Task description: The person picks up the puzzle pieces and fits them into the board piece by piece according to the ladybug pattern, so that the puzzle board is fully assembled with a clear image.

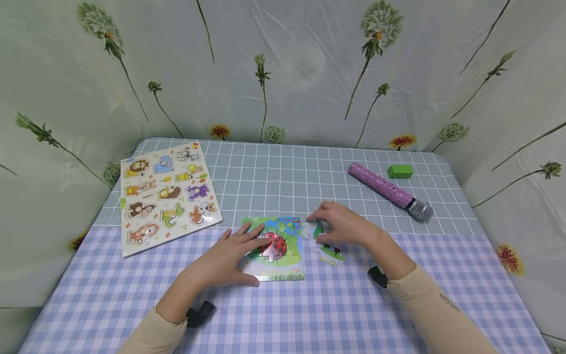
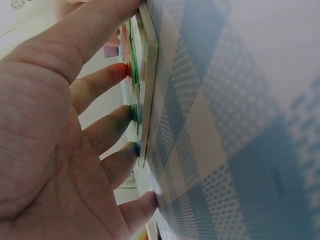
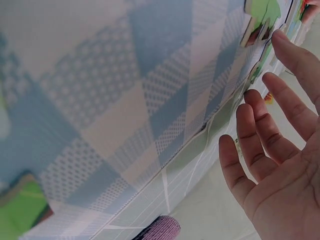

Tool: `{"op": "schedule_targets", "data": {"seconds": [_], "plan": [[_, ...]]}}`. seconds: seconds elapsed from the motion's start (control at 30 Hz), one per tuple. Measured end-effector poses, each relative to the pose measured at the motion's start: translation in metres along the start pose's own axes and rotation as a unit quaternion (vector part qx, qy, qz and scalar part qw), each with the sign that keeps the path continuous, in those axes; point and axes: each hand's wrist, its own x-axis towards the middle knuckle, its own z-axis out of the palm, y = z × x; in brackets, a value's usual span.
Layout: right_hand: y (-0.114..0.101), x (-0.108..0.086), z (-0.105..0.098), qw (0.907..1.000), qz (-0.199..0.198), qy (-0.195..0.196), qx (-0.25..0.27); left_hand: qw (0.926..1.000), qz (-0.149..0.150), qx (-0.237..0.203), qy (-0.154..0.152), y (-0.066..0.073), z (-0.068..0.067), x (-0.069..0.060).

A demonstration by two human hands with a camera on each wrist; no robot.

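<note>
Looked mid-fit: left hand (image 1: 227,260) spread on puzzle (image 1: 289,270), right hand (image 1: 345,225) over pieces (image 1: 330,252), couldn't tell if pinching. Next move likely called for lining one up.

Covering a table (image 1: 336,319) across the lower frame with a blue-and-white checked cloth (image 1: 265,324) in front and a grey gridded cloth (image 1: 287,182) behind. Carrying a board of animals (image 1: 152,211) at left, overlapping both cloths. Bearing a ladybug puzzle (image 1: 289,268) at centre and loose puzzle pieces (image 1: 331,252) just right. Holding a glittery pink microphone (image 1: 382,186) and green block (image 1: 400,171) at mid-height, right of centre.
</note>
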Motion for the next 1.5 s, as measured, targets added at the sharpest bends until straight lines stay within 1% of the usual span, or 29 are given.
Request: {"op": "schedule_targets", "data": {"seconds": [0.27, 0.57, 0.77, 0.87, 1.0, 1.1, 1.27, 1.4, 1.5], "plan": [[0.003, 0.002, 0.0, 1.0, -0.008, 0.002, 0.0, 1.0, 0.001, 0.002, 0.003, 0.0, -0.002, 0.0], [0.006, 0.002, 0.0, 0.9998, -0.014, -0.005, 0.016, 1.0, 0.001, -0.008, -0.003, -0.001, 0.0, -0.001], [0.008, 0.001, 0.0, 0.9995, -0.029, 0.005, 0.011, 1.0, -0.001, -0.005, -0.003, -0.001, 0.002, 0.0], [0.008, 0.0, -0.001, 0.9997, -0.021, 0.007, 0.008, 1.0, -0.001, -0.002, -0.002, -0.002, 0.002, 0.0], [0.005, -0.003, -0.002, 0.9999, 0.013, 0.007, 0.0, 1.0, 0.001, 0.002, 0.001, -0.001, 0.002, 0.0], [0.003, -0.006, 0.0, 0.9993, 0.028, 0.012, -0.022, 1.0, -0.002, 0.001, 0.002, -0.001, 0.002, -0.001], [-0.002, -0.007, 0.003, 0.9977, 0.03, 0.025, -0.056, 1.0, -0.003, 0.003, 0.004, -0.001, 0.001, -0.001], [-0.003, -0.007, 0.003, 0.9974, 0.032, 0.025, -0.059, 1.0, -0.001, 0.004, 0.004, -0.001, 0.002, 0.0], [-0.001, -0.007, 0.003, 0.9979, 0.033, 0.021, -0.051, 1.0, 0.0, 0.003, 0.004, -0.001, 0.001, 0.0]]}}
